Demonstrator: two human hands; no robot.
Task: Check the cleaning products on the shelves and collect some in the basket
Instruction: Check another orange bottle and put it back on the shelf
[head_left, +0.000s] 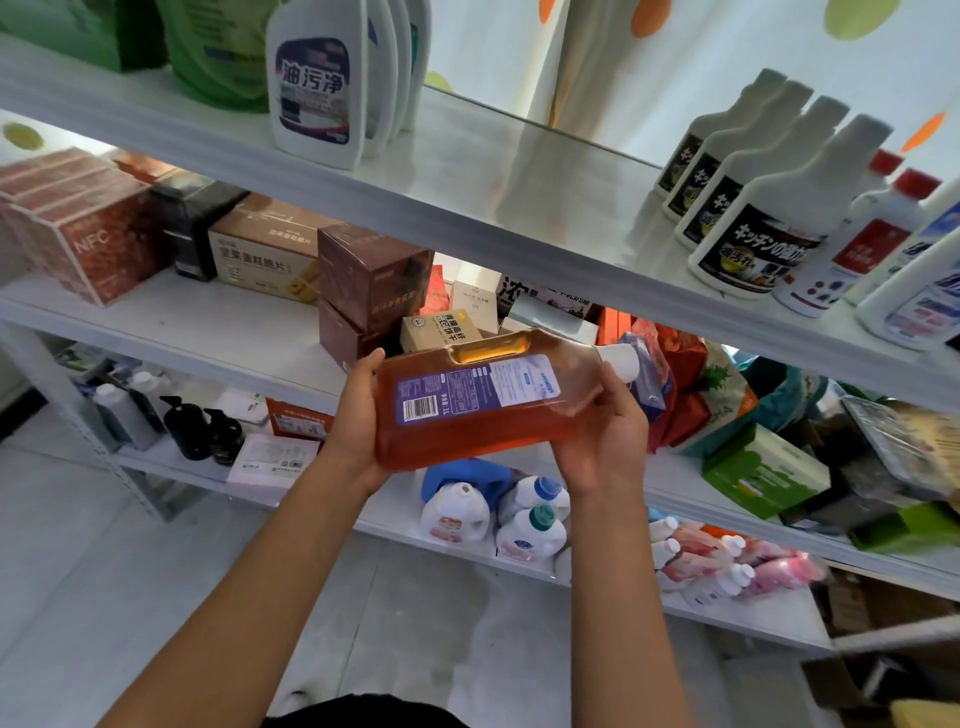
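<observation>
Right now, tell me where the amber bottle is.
Centre of the head view: the amber bottle lies sideways between left hand and right hand, before the shelves.

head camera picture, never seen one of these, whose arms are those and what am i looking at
This is one picture from a wide-angle camera worn on a person's head, looking forward and down, so the two bare arms reaching in from below are the wearer's own. There is no machine here.

Both hands hold a flat clear plastic bottle of orange-brown liquid, tipped on its side with its white cap pointing right and its purple label with a barcode facing up. The left hand grips the base; the right hand supports the neck end.

Behind are white metal shelves with white spray bottles with dark labels on top, brown cardboard boxes below, and white jugs lower down. No basket is visible.
</observation>
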